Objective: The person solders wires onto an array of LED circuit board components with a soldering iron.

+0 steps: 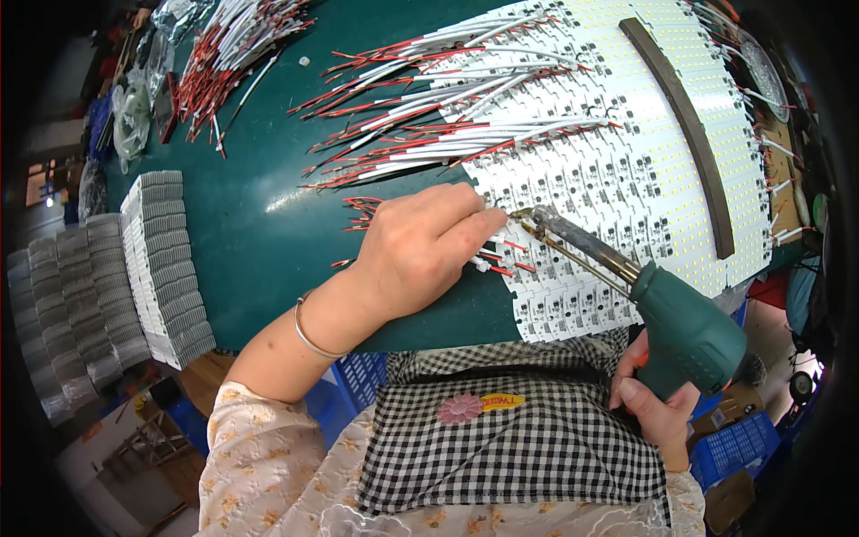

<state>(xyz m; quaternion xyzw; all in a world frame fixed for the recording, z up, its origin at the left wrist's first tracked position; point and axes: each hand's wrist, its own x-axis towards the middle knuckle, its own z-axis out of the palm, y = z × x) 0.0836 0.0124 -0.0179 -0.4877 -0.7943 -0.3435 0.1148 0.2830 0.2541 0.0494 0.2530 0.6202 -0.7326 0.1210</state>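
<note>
Two hands at work over a green table. Left hand palm down, fingers drawn together and pinched on a thin white wire with red ends, pressing it against the near-left edge of the LED boards. Bangle around that wrist. Right hand low at the near right, clamped around the grip of a green soldering gun; thumb up along the handle. Gun's dark metal barrel slanting up and left, tip just beside the left fingertips and touching the board edge where the wire lies.

Outward from there: white boards dotted with small yellow and black parts, spread in overlapping rows over the right half of the table. Long dark curved bar lying across the boards at the far right. Many more white wires with red ends fanned out over the boards' far-left side and onto the table. Second bundle of wires at the far left. Stacks of grey strips standing in rows at the left edge. Checked apron over a floral sleeve nearest, blue crates beneath the table at the near right.
</note>
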